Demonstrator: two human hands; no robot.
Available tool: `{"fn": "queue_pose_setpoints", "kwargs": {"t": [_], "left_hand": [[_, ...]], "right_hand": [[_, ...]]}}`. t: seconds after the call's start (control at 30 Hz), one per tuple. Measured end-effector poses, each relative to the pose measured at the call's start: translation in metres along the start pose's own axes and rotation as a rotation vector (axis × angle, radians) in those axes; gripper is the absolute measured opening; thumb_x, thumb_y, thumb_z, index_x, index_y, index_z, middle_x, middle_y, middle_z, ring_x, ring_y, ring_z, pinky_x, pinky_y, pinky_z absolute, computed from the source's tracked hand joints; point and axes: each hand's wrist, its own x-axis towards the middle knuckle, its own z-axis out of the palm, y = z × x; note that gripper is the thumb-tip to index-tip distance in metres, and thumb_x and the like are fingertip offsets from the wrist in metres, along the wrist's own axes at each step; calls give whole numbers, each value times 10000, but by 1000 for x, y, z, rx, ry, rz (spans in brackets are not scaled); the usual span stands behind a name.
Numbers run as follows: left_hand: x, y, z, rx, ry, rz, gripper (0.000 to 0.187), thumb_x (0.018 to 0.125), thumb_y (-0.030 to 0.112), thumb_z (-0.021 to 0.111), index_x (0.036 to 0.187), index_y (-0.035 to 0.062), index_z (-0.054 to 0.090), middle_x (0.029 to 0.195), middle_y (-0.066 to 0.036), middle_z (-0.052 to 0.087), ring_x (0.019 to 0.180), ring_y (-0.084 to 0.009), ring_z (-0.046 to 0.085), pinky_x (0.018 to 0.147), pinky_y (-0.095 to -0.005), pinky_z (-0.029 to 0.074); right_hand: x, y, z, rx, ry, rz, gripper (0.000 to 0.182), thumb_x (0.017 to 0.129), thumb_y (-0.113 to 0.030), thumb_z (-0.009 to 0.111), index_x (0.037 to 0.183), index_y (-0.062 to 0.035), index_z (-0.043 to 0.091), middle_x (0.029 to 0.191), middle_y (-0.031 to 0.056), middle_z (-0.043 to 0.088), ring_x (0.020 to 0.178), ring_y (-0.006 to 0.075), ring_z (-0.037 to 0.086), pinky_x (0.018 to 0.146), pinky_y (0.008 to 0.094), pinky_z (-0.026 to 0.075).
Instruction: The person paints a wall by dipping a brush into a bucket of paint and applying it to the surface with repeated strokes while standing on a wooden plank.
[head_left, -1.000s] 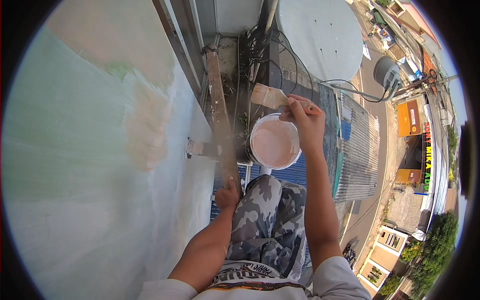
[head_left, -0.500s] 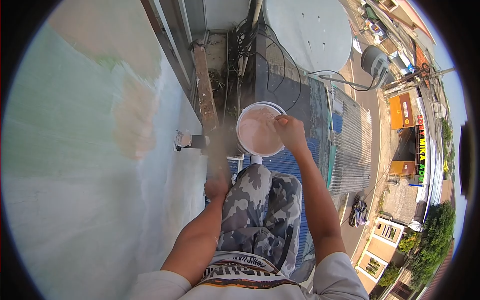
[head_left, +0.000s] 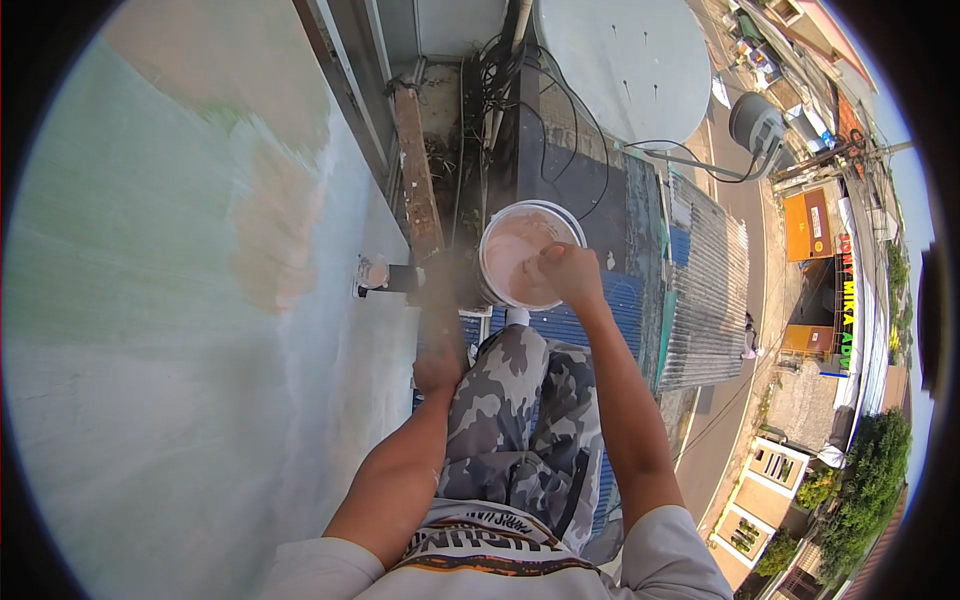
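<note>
A white bucket (head_left: 486, 268) of pale pink paint (head_left: 512, 252) stands in front of my knees. Over its right side my right hand (head_left: 566, 273) is closed, fingers curled down toward the paint; whatever is in them is hidden. My left hand (head_left: 437, 372) is low beside my left knee, near the lower end of a rusty brown beam (head_left: 418, 165). A hazy smear covers its fingers, so its grip does not show. Left of the bucket, against the wall, is a short dark piece (head_left: 402, 279) with a pinkish, paint-smeared end (head_left: 375, 274).
A wall (head_left: 180, 350) with green and pinkish patches fills the left. Black cables (head_left: 495, 85) hang by a pole ahead. A large grey dish (head_left: 620, 65) juts in at upper right. Corrugated roofs (head_left: 705, 300) and a street (head_left: 715, 420) lie below on the right.
My right hand has moved slightly left and down over the paint. The view has shifted a little; my left hand stays in about the same place.
</note>
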Motion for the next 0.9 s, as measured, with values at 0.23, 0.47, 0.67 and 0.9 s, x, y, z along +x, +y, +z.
{"fn": "queue_pose_setpoints", "kwargs": {"t": [0.23,0.47,0.67,0.9], "left_hand": [[1,-1,1,-6,-11,17,869,891,709,403,835,-98,721,826,-335,670,866,-480,674,794,-528,522],[0,1,-2,12,-19,8,874,891,711,397,843,-99,723,859,-328,678,885,-469,677,807,-520,523],[0,2,-3,9,-14,-8,870,893,711,390,841,-89,727,874,-324,683,895,-462,678,821,-516,520],[-4,7,-10,20,-49,-21,882,904,711,372,868,-99,719,912,-331,679,926,-468,670,840,-520,514]], "right_hand": [[-31,-15,-50,402,170,186,251,800,-230,683,928,-28,760,715,159,699,667,243,701,676,344,545],[-59,-1,-49,424,289,172,210,829,-202,693,921,-24,755,728,113,710,674,183,691,667,305,533],[-69,4,-48,412,318,111,170,842,-163,706,919,-18,750,729,107,707,681,159,687,666,288,536],[-80,37,-21,1312,343,453,240,920,-147,650,1052,53,664,925,117,708,761,179,702,727,282,604]]}}
